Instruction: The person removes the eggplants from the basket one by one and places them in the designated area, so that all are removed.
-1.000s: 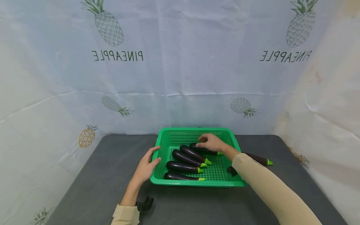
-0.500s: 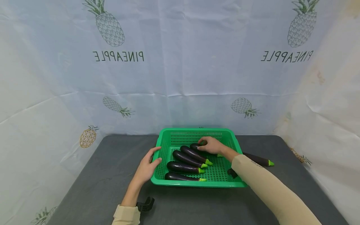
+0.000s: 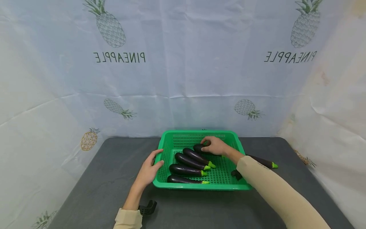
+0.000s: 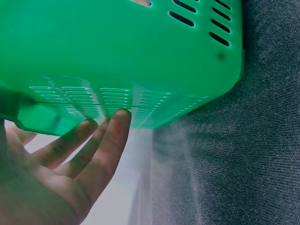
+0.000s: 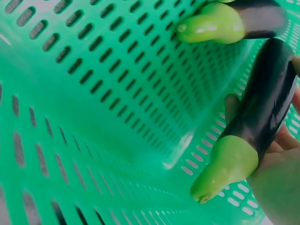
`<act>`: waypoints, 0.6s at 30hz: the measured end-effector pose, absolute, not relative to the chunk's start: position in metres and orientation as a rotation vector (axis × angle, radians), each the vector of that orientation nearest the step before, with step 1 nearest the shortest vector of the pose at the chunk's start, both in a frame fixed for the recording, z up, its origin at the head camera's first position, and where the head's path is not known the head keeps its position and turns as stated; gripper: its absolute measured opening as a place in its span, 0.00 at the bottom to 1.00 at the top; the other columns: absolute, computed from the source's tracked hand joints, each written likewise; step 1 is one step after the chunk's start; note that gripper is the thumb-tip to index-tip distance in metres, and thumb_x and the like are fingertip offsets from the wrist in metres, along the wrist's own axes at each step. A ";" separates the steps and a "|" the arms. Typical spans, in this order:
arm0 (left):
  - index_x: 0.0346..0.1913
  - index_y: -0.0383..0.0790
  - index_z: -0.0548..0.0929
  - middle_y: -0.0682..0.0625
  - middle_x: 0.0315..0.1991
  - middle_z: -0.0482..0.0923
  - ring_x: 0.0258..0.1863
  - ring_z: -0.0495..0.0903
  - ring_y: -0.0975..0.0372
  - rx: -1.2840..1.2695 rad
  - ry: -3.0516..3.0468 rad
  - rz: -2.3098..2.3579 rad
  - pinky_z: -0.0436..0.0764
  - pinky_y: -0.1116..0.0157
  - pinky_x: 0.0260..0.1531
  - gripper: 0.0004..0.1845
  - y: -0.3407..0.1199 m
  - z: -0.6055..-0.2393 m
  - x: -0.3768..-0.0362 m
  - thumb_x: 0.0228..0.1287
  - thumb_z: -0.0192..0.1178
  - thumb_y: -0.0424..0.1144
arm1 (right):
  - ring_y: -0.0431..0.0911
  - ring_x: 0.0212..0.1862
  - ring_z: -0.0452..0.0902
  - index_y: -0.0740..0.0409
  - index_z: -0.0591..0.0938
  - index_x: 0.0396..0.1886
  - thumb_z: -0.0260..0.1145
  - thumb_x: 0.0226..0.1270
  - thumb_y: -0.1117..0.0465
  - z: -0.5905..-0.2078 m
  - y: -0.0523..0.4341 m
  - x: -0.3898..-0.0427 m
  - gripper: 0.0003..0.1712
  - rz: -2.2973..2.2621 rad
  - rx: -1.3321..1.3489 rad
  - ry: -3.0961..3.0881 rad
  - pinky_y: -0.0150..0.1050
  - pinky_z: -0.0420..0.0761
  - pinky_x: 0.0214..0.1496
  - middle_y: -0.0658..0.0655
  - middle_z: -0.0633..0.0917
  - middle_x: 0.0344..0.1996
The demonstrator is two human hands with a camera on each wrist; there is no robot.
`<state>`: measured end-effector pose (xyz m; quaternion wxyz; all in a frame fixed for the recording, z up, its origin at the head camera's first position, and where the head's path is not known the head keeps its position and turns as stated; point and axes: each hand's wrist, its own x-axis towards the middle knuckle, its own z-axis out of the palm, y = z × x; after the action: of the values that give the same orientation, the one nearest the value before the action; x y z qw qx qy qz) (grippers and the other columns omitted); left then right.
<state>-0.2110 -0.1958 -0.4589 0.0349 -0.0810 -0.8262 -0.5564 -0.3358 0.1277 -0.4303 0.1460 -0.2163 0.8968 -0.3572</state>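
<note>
In the head view, my right hand (image 3: pixel 215 146) holds an eggplant (image 3: pixel 198 148) at the back of a green plastic basket (image 3: pixel 200 187). The right wrist view shows that eggplant (image 5: pixel 267 93) with its green stem end hanging toward the camera and my fingers around its dark body. Several more eggplants (image 3: pixel 187 170) lie side by side in the basket, their green stems pointing right. My left hand (image 3: pixel 148 168) is at the basket's left rim, with thumb and forefinger on the edge. In the left wrist view, extended fingers (image 4: pixel 112 140) touch the slotted outer wall.
Another eggplant (image 3: pixel 264 162) lies on the dark grey table (image 3: pixel 108 178), right of the basket and partly behind my right forearm. A pineapple-print cloth (image 3: pixel 183 70) hangs close behind the table. Black wrist cameras (image 3: pixel 147 207) sit on both wrists.
My right hand has settled its fingers around the rearmost eggplant, and the rounded end has lifted slightly. My left hand has stayed at the basket rim.
</note>
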 end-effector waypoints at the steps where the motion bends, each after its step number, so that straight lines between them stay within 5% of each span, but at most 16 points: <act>1: 0.76 0.43 0.67 0.36 0.73 0.64 0.67 0.71 0.42 -0.247 -2.537 -1.712 0.79 0.45 0.52 0.27 -0.196 -0.459 -0.211 0.78 0.56 0.38 | 0.54 0.51 0.79 0.59 0.80 0.62 0.67 0.74 0.57 -0.428 0.128 -0.335 0.21 -1.030 -0.627 2.589 0.50 0.80 0.47 0.61 0.81 0.52; 18: 0.76 0.46 0.67 0.36 0.74 0.63 0.70 0.69 0.42 -0.246 -2.557 -1.706 0.78 0.45 0.54 0.26 -0.196 -0.456 -0.212 0.79 0.55 0.38 | 0.56 0.54 0.78 0.57 0.80 0.62 0.66 0.74 0.54 -0.384 0.132 -0.316 0.21 -1.059 -0.714 2.574 0.54 0.79 0.51 0.63 0.81 0.54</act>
<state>-0.2124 -0.1962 -0.4563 0.0287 -0.0797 -0.8288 -0.5531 -0.3162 0.1322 -0.3839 0.1336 -0.2462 0.8878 -0.3652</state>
